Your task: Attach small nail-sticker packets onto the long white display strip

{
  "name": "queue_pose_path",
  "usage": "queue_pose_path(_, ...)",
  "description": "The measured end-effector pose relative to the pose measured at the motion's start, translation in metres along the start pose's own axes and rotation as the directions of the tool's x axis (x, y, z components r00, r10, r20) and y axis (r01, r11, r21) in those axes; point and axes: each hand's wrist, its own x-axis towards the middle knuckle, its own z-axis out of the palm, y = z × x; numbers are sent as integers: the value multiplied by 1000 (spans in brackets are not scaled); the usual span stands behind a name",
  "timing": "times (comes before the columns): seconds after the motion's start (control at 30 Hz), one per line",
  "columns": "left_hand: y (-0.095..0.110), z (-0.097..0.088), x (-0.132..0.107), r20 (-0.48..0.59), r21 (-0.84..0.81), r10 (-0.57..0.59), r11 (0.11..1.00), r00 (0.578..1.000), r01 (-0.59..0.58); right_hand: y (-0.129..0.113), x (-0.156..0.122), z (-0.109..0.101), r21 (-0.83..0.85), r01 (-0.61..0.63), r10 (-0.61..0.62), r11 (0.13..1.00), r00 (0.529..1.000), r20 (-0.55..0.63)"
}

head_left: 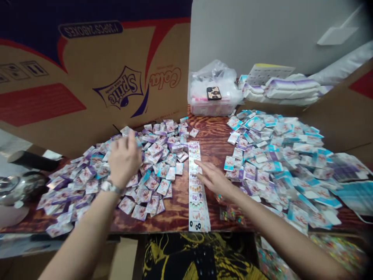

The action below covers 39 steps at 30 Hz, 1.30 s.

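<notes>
My left hand [124, 157], with a watch on the wrist, hovers over a big heap of small purple and white packets [125, 171] on the left of the wooden table [214, 136]. Its fingers curl at one small packet [128, 131] at the fingertips. My right hand [214, 179] lies flat with fingers stretched, its tips on a long stack of printed sticker strips [196, 188] in the middle. A second heap of teal and white packets [279, 155] spreads on the right.
A large cardboard sheet [87, 85] printed with drink logos stands behind the left heap. At the back are a clear plastic bag [214, 87] with a phone on it and stacked white bundles [288, 89]. A metal pot [14, 188] sits at the far left.
</notes>
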Motion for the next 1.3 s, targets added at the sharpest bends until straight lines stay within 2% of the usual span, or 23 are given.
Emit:
queue_pose_path(0.07, -24, -6, 25, 14, 37, -83, 996, 996, 82, 23, 7, 2, -143, 51, -30, 988, 989, 145)
queue_pose_path(0.1, -31, -8, 33, 22, 39, -88, 995, 996, 87, 31, 9, 5, -200, 73, -31, 977, 978, 205)
queue_pose_path(0.2, -31, -15, 31, -22, 2, -19, 1000, 1000, 19, 44, 10, 17, -318, 90, 12, 944, 952, 306)
queue_pose_path(0.27, -15, -17, 11, -62, -91, 55, 994, 997, -61, 46, 8, 24, -348, 94, 31, 933, 941, 336)
queue_pose_path(0.33, 9, -16, -18, -34, -271, 129, 953, 991, -133, 47, 5, 29, -354, 108, 29, 929, 932, 361)
queue_pose_path(0.37, 22, -14, -35, 9, -385, 164, 911, 986, -148, 47, 4, 31, -355, 113, 27, 928, 929, 368)
queue_pose_path(0.43, 48, -7, -68, 158, -600, 236, 794, 959, -97, 48, 1, 35, -361, 110, 35, 926, 927, 374)
queue_pose_path(0.47, 59, -2, -84, 241, -684, 267, 728, 933, -31, 48, 0, 36, -367, 104, 42, 925, 928, 370)
queue_pose_path(0.53, 79, 8, -110, 406, -788, 321, 597, 856, 150, 48, -2, 39, -375, 96, 47, 922, 934, 354)
queue_pose_path(0.63, 100, 21, -136, 588, -799, 358, 399, 726, 450, 47, -5, 40, -384, 102, 30, 918, 947, 321)
queue_pose_path(0.7, 112, 26, -146, 676, -734, 398, 280, 621, 619, 46, -7, 42, -386, 101, 21, 917, 954, 298)
queue_pose_path(0.8, 126, 32, -156, 773, -554, 427, 97, 468, 827, 45, -10, 47, -382, 90, 5, 920, 971, 241)
queue_pose_path(0.9, 136, 37, -162, 838, -331, 414, -130, 355, 934, 43, -14, 50, -368, 66, -13, 927, 989, 147)
queue_pose_path(0.97, 139, 38, -165, 846, -225, 427, -258, 320, 940, 39, -17, 46, -347, 42, -13, 937, 996, 85)
queue_pose_path(1.07, 139, 37, -164, 832, -117, 465, -384, 302, 916, 32, -18, 35, -302, 16, -4, 953, 999, 40)
queue_pose_path(1.17, 137, 38, -161, 834, -66, 473, -427, 284, 902, 28, -14, 27, -289, 26, 1, 957, 996, 92)
queue_pose_path(1.3, 137, 40, -160, 847, -65, 456, -421, 273, 905, 32, -5, 33, -341, 33, 50, 939, 972, 230)
